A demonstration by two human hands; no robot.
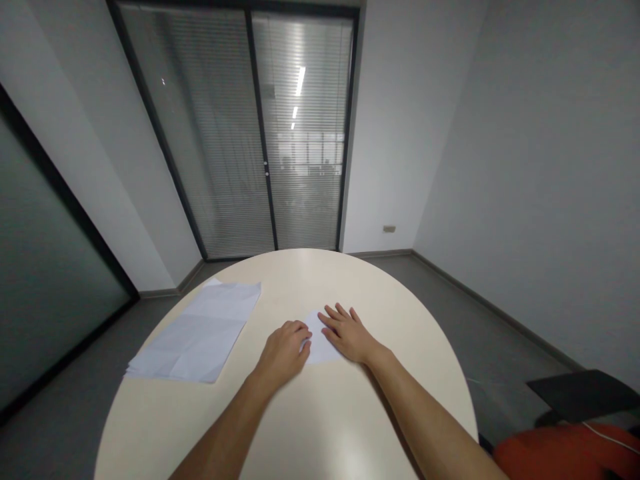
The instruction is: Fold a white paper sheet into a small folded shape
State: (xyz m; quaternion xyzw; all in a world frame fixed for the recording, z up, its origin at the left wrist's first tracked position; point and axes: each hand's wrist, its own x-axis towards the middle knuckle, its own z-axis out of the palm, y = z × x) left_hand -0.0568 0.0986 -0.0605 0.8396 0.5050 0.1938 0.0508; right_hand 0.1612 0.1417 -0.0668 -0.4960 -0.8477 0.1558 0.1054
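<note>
A small piece of white paper (320, 348), seemingly folded, lies near the middle of the round table (320, 413). My left hand (284, 350) is at the paper's left edge, its fingers curled and its thumb close to the index finger, with a bit of paper showing between them. On the paper's right side, my right hand (350, 335) rests palm down with its fingers spread. Both hands partly cover the paper, so its full outline is hidden.
A stack of creased white sheets (200, 333) lies on the table's left side. Beyond the table stands a glass door with blinds (305, 193). At the lower right are a red-orange seat (555, 453) and a black panel (585, 393).
</note>
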